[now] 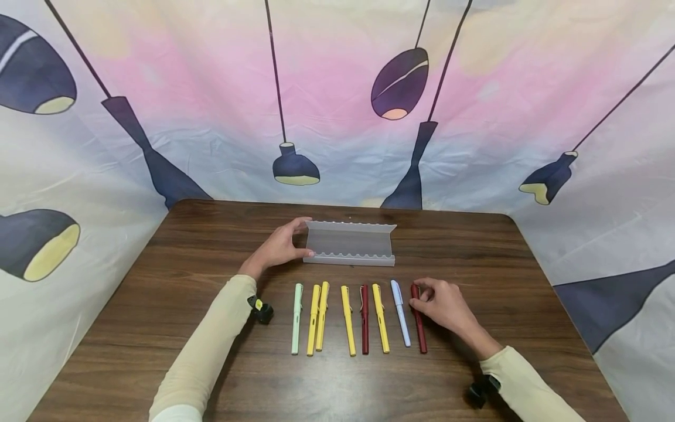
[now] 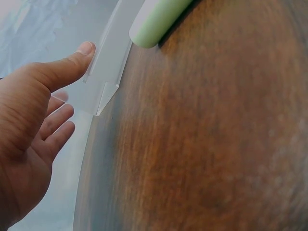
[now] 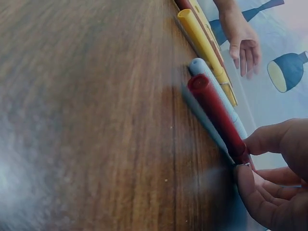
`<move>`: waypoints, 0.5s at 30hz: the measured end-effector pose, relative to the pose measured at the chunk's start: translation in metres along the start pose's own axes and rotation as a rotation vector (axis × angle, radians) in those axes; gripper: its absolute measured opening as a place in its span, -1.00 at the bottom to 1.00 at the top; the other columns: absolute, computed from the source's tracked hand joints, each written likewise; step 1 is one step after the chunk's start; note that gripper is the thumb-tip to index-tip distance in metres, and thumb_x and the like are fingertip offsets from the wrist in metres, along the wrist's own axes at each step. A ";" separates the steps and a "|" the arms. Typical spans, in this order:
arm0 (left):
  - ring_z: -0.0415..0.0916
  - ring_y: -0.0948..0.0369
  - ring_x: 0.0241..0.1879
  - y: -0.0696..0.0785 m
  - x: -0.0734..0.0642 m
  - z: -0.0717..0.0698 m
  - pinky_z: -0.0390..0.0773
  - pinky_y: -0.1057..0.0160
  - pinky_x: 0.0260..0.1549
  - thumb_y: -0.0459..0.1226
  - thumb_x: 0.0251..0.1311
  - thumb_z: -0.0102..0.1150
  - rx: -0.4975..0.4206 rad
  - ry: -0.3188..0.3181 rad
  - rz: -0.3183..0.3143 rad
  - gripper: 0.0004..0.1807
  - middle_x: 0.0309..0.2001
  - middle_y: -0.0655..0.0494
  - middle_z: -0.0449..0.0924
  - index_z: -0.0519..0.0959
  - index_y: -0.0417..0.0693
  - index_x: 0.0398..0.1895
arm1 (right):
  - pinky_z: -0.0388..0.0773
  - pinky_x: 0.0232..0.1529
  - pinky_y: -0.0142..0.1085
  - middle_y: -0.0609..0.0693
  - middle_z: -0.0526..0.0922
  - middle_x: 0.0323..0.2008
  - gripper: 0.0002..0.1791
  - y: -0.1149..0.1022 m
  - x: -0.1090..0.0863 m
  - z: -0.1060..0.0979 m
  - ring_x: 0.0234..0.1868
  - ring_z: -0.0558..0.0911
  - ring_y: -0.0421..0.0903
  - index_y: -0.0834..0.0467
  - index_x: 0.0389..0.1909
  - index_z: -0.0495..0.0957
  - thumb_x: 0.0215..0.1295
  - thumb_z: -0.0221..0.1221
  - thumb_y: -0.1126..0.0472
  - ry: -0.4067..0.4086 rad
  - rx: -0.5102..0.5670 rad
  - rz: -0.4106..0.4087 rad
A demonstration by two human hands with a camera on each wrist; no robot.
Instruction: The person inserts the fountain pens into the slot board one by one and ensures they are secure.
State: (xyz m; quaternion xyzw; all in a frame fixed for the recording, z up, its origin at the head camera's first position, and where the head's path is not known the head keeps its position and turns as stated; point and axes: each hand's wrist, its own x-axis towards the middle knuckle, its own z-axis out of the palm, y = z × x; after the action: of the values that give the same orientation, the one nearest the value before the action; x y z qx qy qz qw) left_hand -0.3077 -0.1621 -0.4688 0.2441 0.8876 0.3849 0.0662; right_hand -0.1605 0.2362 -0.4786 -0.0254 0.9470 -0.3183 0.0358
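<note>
A translucent plastic pen tray with notched long edges lies toward the back of the table. My left hand holds its left end, thumb at the front corner and fingers toward the back corner. In the left wrist view the thumb touches the tray's wall. My right hand pinches the upper end of a dark red pen, rightmost in the row. The right wrist view shows thumb and fingers around this red pen, which points toward the camera. Beside it lies a light blue pen.
Left of the blue pen, several pens lie in a row: a mint green pen, yellow pens and another dark red pen. The wooden table ends at a printed cloth backdrop behind the tray.
</note>
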 end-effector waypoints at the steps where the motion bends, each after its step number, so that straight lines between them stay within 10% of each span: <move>1: 0.33 -0.17 0.43 0.000 0.000 0.000 0.37 -0.18 0.39 -0.17 0.11 0.56 -0.001 0.000 -0.002 -0.01 0.45 -0.27 0.32 0.21 -0.11 0.55 | 0.43 -0.58 -0.37 -0.09 0.64 -0.54 -0.53 0.000 0.000 -0.001 -0.55 0.53 -0.21 0.30 0.11 0.63 0.18 0.44 0.25 0.002 0.005 -0.003; 15: 0.32 -0.18 0.43 -0.001 -0.001 0.000 0.38 -0.20 0.37 -0.16 0.11 0.57 -0.013 0.000 0.004 -0.01 0.45 -0.26 0.32 0.21 -0.08 0.56 | 0.48 -0.59 -0.38 -0.07 0.66 -0.47 -0.53 -0.009 -0.002 -0.025 -0.51 0.57 -0.20 0.30 0.13 0.61 0.21 0.40 0.24 0.094 0.017 -0.077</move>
State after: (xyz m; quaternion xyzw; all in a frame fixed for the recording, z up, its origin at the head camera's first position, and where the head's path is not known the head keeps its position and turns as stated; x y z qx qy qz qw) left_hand -0.3068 -0.1631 -0.4696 0.2454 0.8847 0.3906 0.0672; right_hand -0.1604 0.2446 -0.4529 -0.0466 0.9432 -0.3282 -0.0208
